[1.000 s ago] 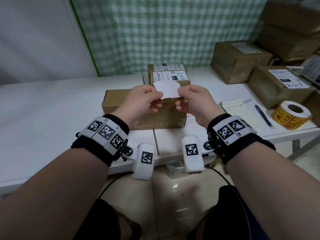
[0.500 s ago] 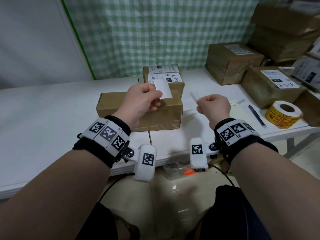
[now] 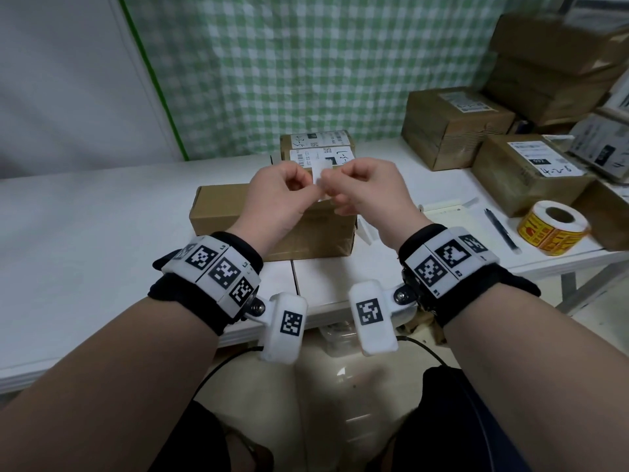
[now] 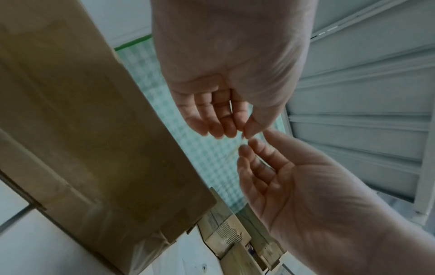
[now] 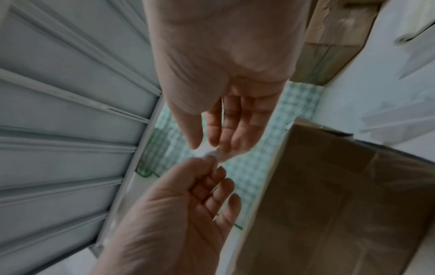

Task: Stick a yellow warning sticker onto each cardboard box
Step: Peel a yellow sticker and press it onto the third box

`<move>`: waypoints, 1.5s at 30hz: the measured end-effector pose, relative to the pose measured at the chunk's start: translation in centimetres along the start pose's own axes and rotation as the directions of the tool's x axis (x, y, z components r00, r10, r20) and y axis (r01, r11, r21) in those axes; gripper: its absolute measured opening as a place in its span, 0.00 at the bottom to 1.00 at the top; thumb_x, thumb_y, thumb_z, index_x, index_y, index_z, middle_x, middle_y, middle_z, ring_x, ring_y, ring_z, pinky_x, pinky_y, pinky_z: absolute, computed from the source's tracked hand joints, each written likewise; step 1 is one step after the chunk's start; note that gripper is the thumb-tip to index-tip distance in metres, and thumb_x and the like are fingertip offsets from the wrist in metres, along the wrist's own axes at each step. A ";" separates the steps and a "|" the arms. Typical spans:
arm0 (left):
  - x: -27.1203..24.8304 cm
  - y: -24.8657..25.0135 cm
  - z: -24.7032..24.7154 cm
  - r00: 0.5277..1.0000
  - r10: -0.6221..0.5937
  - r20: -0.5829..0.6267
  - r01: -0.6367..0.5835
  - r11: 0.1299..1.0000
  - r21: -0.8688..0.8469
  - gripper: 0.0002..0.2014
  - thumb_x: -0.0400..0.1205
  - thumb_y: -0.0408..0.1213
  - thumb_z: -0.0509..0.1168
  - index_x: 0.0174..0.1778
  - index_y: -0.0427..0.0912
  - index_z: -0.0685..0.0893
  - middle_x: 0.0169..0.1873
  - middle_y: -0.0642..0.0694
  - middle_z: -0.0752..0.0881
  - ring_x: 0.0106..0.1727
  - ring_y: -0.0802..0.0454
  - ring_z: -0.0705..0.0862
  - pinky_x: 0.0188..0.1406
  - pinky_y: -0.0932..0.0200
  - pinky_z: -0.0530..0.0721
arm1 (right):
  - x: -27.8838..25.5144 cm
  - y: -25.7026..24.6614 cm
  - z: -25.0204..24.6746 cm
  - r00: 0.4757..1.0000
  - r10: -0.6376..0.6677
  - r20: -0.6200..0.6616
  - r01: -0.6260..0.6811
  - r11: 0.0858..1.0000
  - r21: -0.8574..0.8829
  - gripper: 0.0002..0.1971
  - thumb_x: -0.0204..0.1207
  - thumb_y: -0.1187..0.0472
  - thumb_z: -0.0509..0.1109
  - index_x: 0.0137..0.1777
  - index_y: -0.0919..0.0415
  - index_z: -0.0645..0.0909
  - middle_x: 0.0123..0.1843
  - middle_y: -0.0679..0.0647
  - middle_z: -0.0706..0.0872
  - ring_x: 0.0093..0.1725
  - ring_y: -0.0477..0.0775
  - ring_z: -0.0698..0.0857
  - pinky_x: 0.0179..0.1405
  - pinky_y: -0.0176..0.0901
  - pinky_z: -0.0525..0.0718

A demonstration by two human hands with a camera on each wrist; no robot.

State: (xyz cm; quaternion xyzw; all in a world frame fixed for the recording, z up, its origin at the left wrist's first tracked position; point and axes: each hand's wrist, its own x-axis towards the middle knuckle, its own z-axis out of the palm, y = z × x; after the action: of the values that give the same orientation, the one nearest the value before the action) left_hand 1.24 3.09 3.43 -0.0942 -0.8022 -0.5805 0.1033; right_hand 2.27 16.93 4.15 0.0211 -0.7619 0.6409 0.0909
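A small sticker (image 3: pixel 319 172), its white side toward me, is held above the flat cardboard box (image 3: pixel 221 212) in the middle of the table. My left hand (image 3: pixel 308 181) pinches its left edge between thumb and forefinger. My right hand (image 3: pixel 329 186) meets it from the right and pinches the same piece. In the right wrist view the crumpled white sticker (image 5: pixel 213 155) sits between the fingertips of both hands. The left wrist view shows the box (image 4: pixel 94 130) just below the two hands. The sticker's printed side is hidden.
A roll of yellow warning stickers (image 3: pixel 553 229) stands at the table's right edge beside a pen (image 3: pixel 502 229) and a notepad (image 3: pixel 449 218). Two small labelled boxes (image 3: pixel 318 148) sit behind the flat box. Larger boxes (image 3: pixel 452 126) crowd the back right. A white strip (image 3: pixel 366 233) lies beside the flat box.
My right hand pulled away to the right half a second ago, then came back to the left hand and took hold of the sticker again. The left hand kept its pinch.
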 end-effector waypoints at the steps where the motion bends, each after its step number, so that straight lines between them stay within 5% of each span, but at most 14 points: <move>1: -0.1 0.1 -0.1 1.000 0.020 0.000 -0.020 1.000 0.020 0.05 0.70 0.33 0.71 0.30 0.43 0.82 0.27 0.46 0.81 0.31 0.51 0.77 0.37 0.52 0.78 | -0.1 -0.2 0.4 1.000 -0.001 0.012 0.001 1.000 0.000 0.09 0.70 0.58 0.77 0.35 0.62 0.83 0.28 0.55 0.84 0.29 0.49 0.81 0.33 0.41 0.85; 6: -0.5 0.3 -0.8 0.996 0.086 0.017 -0.087 0.990 0.107 0.03 0.71 0.33 0.73 0.39 0.40 0.87 0.27 0.53 0.81 0.28 0.59 0.74 0.31 0.65 0.75 | 0.0 -0.6 1.4 1.000 0.005 -0.018 -0.005 1.000 0.019 0.12 0.67 0.60 0.79 0.30 0.64 0.81 0.26 0.56 0.83 0.31 0.55 0.83 0.41 0.52 0.88; 10: -0.4 0.4 -1.8 0.995 0.092 0.048 -0.095 0.993 0.068 0.08 0.71 0.38 0.76 0.41 0.40 0.88 0.34 0.45 0.86 0.33 0.55 0.78 0.37 0.61 0.79 | 0.3 -0.6 1.8 0.999 0.025 -0.045 -0.025 1.000 0.015 0.12 0.69 0.63 0.73 0.25 0.62 0.80 0.21 0.53 0.80 0.27 0.54 0.81 0.42 0.55 0.89; 17: 0.2 -1.1 -3.8 0.995 -0.001 -0.099 -0.001 1.000 -0.024 0.09 0.76 0.43 0.71 0.50 0.48 0.83 0.41 0.51 0.83 0.41 0.53 0.82 0.39 0.57 0.85 | 0.8 -0.6 2.5 0.994 0.103 -0.034 -0.098 0.989 0.109 0.09 0.75 0.65 0.68 0.33 0.60 0.82 0.35 0.58 0.85 0.29 0.51 0.83 0.35 0.45 0.88; 19: 0.4 -1.5 -4.2 0.995 -0.069 -0.072 0.065 0.996 -0.058 0.02 0.78 0.40 0.70 0.44 0.48 0.84 0.38 0.49 0.84 0.40 0.53 0.84 0.37 0.60 0.84 | 1.0 -0.6 2.6 0.993 0.116 -0.001 -0.115 0.986 0.124 0.07 0.75 0.66 0.68 0.35 0.61 0.81 0.32 0.55 0.83 0.29 0.50 0.82 0.37 0.45 0.89; 22: 0.7 -1.8 -4.6 0.992 -0.117 -0.048 0.112 0.989 -0.100 0.06 0.78 0.35 0.69 0.36 0.48 0.84 0.30 0.48 0.85 0.34 0.55 0.83 0.34 0.63 0.83 | 1.1 -0.5 2.9 0.994 0.103 0.026 -0.105 0.988 0.113 0.07 0.74 0.68 0.69 0.35 0.61 0.80 0.31 0.55 0.80 0.29 0.50 0.80 0.36 0.43 0.88; 29: 1.7 -1.6 -5.1 0.990 -0.139 -0.018 0.135 0.980 -0.147 0.06 0.77 0.30 0.69 0.36 0.44 0.82 0.31 0.45 0.84 0.31 0.56 0.82 0.31 0.66 0.83 | 2.2 -0.2 3.7 0.995 0.092 0.048 -0.096 0.991 0.094 0.06 0.74 0.70 0.70 0.38 0.61 0.79 0.30 0.53 0.79 0.27 0.47 0.79 0.30 0.38 0.85; 36: 2.6 -2.4 -4.9 0.986 -0.137 -0.095 0.140 0.990 0.018 0.08 0.73 0.33 0.73 0.42 0.48 0.80 0.29 0.49 0.84 0.28 0.56 0.78 0.27 0.63 0.73 | 3.5 0.5 4.3 0.992 0.125 0.016 -0.123 0.990 -0.072 0.08 0.72 0.70 0.72 0.34 0.60 0.80 0.31 0.54 0.81 0.27 0.46 0.80 0.29 0.35 0.85; 40: 2.7 -3.0 -4.5 0.986 -0.140 -0.095 0.150 0.982 0.110 0.09 0.74 0.34 0.72 0.46 0.45 0.80 0.30 0.48 0.85 0.30 0.54 0.80 0.31 0.60 0.75 | 4.2 1.3 4.7 0.990 0.138 -0.019 -0.140 0.973 -0.184 0.09 0.69 0.69 0.73 0.30 0.60 0.80 0.28 0.55 0.81 0.24 0.48 0.78 0.28 0.38 0.82; 43: 2.7 -3.3 -4.3 0.985 -0.146 -0.093 0.160 0.973 0.166 0.09 0.74 0.36 0.72 0.48 0.46 0.81 0.36 0.47 0.88 0.35 0.55 0.83 0.32 0.61 0.75 | 4.3 1.6 4.9 0.988 0.152 -0.041 -0.157 0.962 -0.225 0.03 0.68 0.66 0.76 0.40 0.61 0.84 0.30 0.54 0.84 0.26 0.48 0.80 0.33 0.39 0.84; 45: 2.7 -3.6 -4.3 0.988 -0.133 -0.079 0.148 0.960 0.238 0.09 0.75 0.38 0.71 0.50 0.46 0.81 0.39 0.47 0.89 0.38 0.56 0.84 0.30 0.64 0.73 | 4.5 1.8 4.9 0.986 0.158 -0.050 -0.166 0.953 -0.253 0.15 0.68 0.65 0.76 0.55 0.62 0.84 0.40 0.55 0.87 0.30 0.47 0.82 0.40 0.41 0.87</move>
State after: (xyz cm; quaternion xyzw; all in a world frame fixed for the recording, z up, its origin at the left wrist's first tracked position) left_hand -2.05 -2.01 2.16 -0.0055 -0.8682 -0.4865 0.0977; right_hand -2.97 12.82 2.35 -0.0628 -0.8362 0.5424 0.0512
